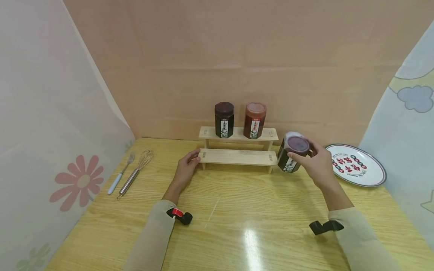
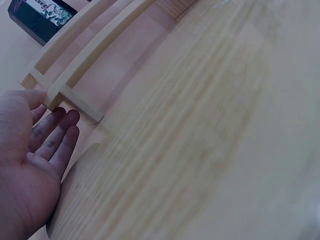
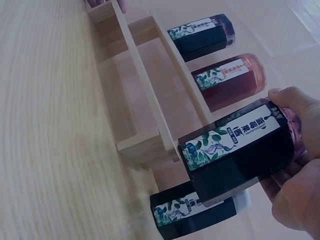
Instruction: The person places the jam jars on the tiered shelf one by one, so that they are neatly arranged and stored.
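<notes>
My right hand (image 1: 317, 162) grips a dark, faceted jam jar (image 3: 240, 145) near its purple lid, just right of the wooden two-step rack (image 1: 237, 157). The jar is tilted and appears raised in the right wrist view. Behind it stands another dark jar (image 3: 185, 210) with a pale lid, partly hidden. On the rack's upper step are a dark jar (image 1: 224, 119) and a reddish jar (image 1: 255, 120), side by side. My left hand (image 1: 186, 167) pinches the left end of the rack's lower step, its thumb and fingertips at that end (image 2: 54, 97).
At the left of the wooden table (image 1: 217, 210) lie a fork (image 1: 122, 172) with a pale handle and a metal whisk (image 1: 135, 174). An oval white plate (image 1: 373, 169) with red print is at the right. A pinkish cloth backdrop (image 1: 237, 45) hangs behind the rack.
</notes>
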A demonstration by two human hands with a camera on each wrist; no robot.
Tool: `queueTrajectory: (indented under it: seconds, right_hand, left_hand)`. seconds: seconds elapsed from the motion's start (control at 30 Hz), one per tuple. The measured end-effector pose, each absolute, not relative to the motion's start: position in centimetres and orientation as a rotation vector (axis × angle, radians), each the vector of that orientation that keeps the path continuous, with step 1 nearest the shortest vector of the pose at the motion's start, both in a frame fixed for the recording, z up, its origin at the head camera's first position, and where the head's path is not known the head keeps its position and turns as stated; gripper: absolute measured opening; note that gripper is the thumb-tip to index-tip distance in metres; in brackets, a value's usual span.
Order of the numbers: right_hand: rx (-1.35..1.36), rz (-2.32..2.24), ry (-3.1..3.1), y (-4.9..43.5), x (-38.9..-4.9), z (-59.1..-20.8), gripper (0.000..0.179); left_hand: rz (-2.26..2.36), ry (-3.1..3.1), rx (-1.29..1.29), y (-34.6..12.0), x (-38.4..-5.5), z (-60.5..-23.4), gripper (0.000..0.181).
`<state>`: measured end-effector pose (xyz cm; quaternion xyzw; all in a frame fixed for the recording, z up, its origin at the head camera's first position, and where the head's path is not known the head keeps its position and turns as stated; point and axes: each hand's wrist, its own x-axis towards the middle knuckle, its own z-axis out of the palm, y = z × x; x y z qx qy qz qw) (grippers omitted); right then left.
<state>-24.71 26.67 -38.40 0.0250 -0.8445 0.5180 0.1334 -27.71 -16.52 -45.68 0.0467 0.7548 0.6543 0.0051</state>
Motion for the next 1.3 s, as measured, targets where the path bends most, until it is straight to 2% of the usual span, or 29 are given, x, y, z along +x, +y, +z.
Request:
queueTrajectory:
  seconds: [0.4, 0.53, 0.73, 1.3]
  right_hand:
    - [0.193, 1.654, -2.349, 24.1, -25.6, -37.8, 0.07]
    - [0.235, 1.662, -2.332, 22.8, -26.0, -37.8, 0.067]
    - [0.288, 1.731, -2.358, 20.7, -26.4, -37.5, 0.069]
    - [0.282, 1.751, -2.43, 13.6, -28.7, -37.7, 0.071]
  left_hand:
    - [2.045, 2.364, 0.153, -16.6, -27.8, -45.6, 0.046]
    - [2.052, 2.363, 0.14, -16.8, -28.8, -46.9, 0.046]
    - [2.085, 2.373, 0.138, -16.9, -29.7, -48.6, 0.046]
    - [2.104, 2.413, 0.163, -16.8, -29.5, -48.6, 0.043]
